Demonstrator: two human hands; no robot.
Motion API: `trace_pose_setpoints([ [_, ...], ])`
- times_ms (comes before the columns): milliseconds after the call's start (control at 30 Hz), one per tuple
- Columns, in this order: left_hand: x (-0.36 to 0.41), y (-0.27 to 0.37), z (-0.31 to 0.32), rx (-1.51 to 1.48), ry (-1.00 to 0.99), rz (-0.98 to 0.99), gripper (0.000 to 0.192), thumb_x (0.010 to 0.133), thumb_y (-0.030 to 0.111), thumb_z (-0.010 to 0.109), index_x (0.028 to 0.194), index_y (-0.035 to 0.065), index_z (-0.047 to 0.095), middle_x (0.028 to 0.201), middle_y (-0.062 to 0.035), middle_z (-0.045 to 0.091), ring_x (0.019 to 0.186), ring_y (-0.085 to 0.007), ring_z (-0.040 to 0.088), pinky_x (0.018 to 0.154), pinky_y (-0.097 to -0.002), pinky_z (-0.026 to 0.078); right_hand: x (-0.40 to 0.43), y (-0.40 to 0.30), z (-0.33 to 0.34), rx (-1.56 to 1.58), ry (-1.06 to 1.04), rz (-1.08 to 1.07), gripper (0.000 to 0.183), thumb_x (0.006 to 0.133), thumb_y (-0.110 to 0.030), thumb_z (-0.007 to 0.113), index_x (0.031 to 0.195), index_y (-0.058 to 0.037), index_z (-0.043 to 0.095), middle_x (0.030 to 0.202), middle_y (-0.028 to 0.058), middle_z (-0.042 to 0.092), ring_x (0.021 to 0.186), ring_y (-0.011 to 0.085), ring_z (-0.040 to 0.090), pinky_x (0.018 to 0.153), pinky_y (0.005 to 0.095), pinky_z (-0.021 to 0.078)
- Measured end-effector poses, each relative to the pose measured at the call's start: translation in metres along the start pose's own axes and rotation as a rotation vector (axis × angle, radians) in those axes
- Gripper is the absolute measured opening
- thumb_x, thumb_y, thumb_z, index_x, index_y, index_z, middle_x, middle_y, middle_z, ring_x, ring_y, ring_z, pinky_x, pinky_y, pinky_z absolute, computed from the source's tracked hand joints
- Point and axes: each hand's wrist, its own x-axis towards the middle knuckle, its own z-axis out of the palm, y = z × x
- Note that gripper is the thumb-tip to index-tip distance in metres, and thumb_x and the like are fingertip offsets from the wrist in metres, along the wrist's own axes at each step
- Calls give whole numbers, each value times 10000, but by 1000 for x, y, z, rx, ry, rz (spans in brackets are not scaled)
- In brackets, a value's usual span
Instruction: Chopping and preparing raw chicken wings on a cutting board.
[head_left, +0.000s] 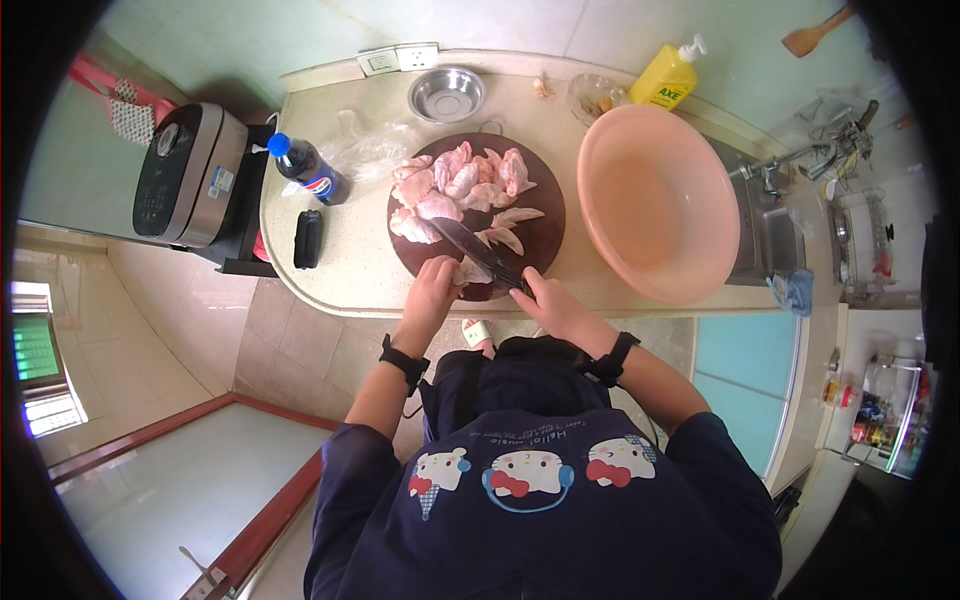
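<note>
My right hand (556, 301) grips the handle of a dark-bladed kitchen knife (474, 247), its blade slanting up and left across a round brown cutting board (551, 184). At the board's near edge, my left hand (435, 289) has its fingers on a piece of raw chicken (472, 271), close beside the blade. That piece is partly hidden by the fingers and the knife. Several raw chicken wings (457, 180) are heaped on the far left half of the board. Two cut wing tips (516, 217) lie apart from them, right of the blade.
A large pink basin (652, 202) stands right of the board, by the sink (776, 232). Behind are a steel bowl (448, 94) and a yellow pump bottle (665, 79). Leftward are a plastic bag (367, 146), a Pepsi bottle (311, 171), a black tray (307, 238) and a rice cooker (191, 172).
</note>
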Motion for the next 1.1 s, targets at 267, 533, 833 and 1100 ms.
trace_pose_setpoints([
  [267,-7,3,3,36,88,-46,397,649,37,705,993,27,507,968,-131,553,925,-318,533,772,-396,461,5,7,-2,-40,3,2,234,897,-178,526,873,-16,358,601,234,526,590,429,539,496,467,384],
  [533,-3,33,10,-25,127,-423,393,691,168,750,918,18,467,723,-117,559,637,-291,573,608,-403,470,-13,17,-15,115,169,141,227,894,-191,529,891,-7,396,598,185,501,538,347,523,492,396,375],
  [833,17,39,4,38,23,-110,288,747,65,640,1020,38,552,923,-126,563,827,-282,567,735,-355,473,-39,36,-37,188,314,233,253,895,-209,539,836,1,412,605,163,491,528,289,489,514,381,386],
  [1100,45,19,12,201,-237,82,465,654,41,618,1106,91,524,1019,-110,526,951,-302,527,782,-363,471,-51,23,-40,296,245,249,221,904,-197,535,870,3,446,608,130,494,520,218,535,502,347,425],
])
